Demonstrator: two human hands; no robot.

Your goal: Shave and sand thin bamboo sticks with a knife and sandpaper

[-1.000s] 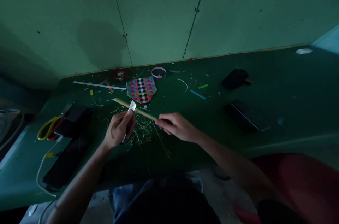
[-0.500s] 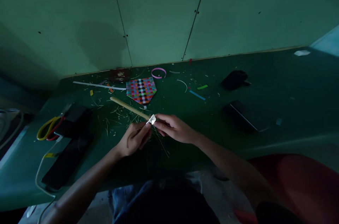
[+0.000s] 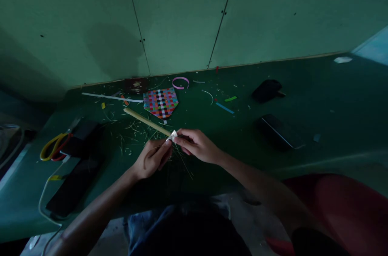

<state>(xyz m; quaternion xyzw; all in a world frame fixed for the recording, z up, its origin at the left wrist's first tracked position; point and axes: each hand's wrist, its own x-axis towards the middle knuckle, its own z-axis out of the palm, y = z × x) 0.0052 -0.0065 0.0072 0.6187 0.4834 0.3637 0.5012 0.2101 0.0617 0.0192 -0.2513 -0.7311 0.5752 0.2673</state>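
A pale, bamboo-like stick slants over the table, its near end at my fingers. Around that end sits a small shiny silvery strip, like foil or tape. My left hand is closed, its thumb and fingers pinching the strip and stick end from the left. From the right, my right hand is closed too, its thumb and fingertips pressed on the strip. Beyond the stick lies a multicoloured checkered woven piece with a long pale strip reaching left from it.
Yellow-and-red-handled scissors and dark flat objects with a cable lie at left. A pink loop, blue strip, green strip, black pouch-like item and dark case are on the table. Thin shavings surround the stick.
My right thumb has come down over the silvery strip, hiding more of it. The stick has tilted slightly. The whole view has shifted a little.
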